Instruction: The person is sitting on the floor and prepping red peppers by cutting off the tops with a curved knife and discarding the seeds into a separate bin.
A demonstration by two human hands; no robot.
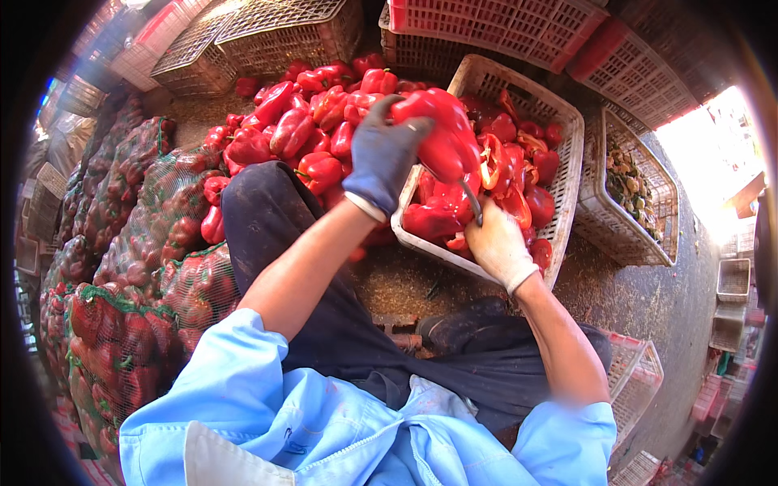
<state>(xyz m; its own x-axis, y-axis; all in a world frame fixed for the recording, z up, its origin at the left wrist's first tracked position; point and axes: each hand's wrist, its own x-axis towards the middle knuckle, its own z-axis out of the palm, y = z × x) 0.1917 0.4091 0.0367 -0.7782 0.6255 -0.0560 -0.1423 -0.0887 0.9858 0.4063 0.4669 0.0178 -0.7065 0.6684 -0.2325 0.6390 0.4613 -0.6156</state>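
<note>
A large red bell pepper [442, 134] is in my left hand [385, 154], which wears a dark blue glove and is closed round its left side above the crate. My right hand [496, 243], in a white glove, is closed at the crate's near side. A slim, dark, curved piece [472, 202] sticks up beside its fingers, just under the held pepper; whether it is a stem or a tool I cannot tell. Below both hands, the white plastic crate [572, 190] holds cut and whole red peppers [502, 166].
Loose red peppers [296, 130] lie heaped left of the crate. Mesh sacks [138, 243] of peppers stand at the left. A second crate [604, 194] with trimmings [632, 190] is at the right. Stacked crates [494, 28] line the back; another crate [636, 373] sits by my right knee.
</note>
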